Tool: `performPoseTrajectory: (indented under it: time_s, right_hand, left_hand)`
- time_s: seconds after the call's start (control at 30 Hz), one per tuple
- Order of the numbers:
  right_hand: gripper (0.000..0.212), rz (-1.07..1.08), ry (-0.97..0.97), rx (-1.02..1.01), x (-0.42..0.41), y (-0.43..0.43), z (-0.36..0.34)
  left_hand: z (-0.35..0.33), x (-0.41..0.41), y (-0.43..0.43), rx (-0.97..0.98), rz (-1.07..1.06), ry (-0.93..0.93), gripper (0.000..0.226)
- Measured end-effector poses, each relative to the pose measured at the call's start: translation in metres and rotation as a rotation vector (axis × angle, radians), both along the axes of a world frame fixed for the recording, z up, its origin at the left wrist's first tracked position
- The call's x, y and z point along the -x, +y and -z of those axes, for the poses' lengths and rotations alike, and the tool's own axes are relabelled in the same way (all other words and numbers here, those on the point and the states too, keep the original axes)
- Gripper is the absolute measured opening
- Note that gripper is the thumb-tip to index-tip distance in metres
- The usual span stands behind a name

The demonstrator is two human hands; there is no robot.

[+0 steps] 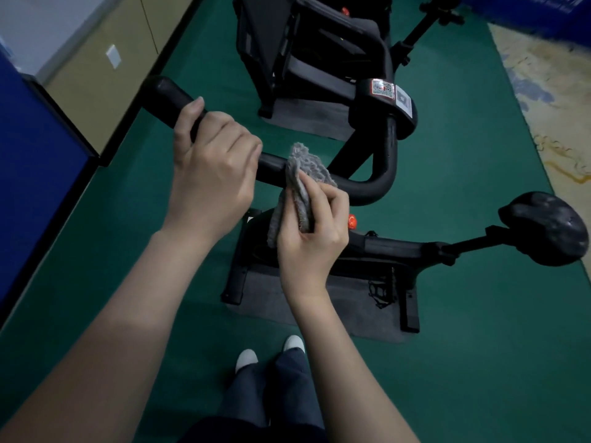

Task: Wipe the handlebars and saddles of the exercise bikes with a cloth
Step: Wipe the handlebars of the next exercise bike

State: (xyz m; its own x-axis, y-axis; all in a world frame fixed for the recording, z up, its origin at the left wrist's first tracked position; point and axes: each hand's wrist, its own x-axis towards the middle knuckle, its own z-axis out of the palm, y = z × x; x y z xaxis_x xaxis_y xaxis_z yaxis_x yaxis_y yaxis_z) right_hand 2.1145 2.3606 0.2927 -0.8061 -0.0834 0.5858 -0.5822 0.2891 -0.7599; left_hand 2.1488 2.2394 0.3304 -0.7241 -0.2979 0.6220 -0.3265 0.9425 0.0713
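Left hand (212,169): fingers curled round the black handlebar (361,190)
Right hand (315,231): pinches a grey cloth (303,174); cloth touches the bar
Saddle (548,228): apart, right

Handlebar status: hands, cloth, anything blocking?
Left hand grips handlebar. Right hand holds grey cloth on it. Saddle clear of both hands. Nothing blocking the bar.

Two hands are showing, the left hand (211,174) and the right hand (315,231), holding one handlebar (361,187) and one grey cloth (303,167) in their fingers (332,196). Two exercise bikes are standing beyond the fingers, the near bike (399,247) and the far bike (303,52), on two grey mats (351,318) (313,119). One saddle (547,231) is sitting right of the fingers, two white shoes (246,359) (293,343) below them.
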Motion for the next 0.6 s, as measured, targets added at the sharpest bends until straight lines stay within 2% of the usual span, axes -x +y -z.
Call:
performPoseTrajectory:
  time_s: [0.17,0.33,0.4,0.6]
  right_hand:
    - [0.024,0.145,-0.01,0.042,0.004,0.017,0.003]
    - [0.029,-0.004,0.017,0.011,-0.006,-0.005,-0.001]
    - [0.03,-0.001,0.041,-0.009,-0.004,-0.003,-0.001]
    - [0.029,0.261,0.008,0.031,0.024,0.037,-0.003]
  left_hand:
    - [-0.001,-0.002,0.0,0.001,0.017,-0.006,0.027]
    - [-0.003,-0.002,0.003,0.003,0.016,-0.016,0.026]
    - [-0.004,0.001,0.009,-0.014,0.025,0.0,0.026]
    - [0.002,0.019,0.044,-0.089,0.147,-0.015,0.029]
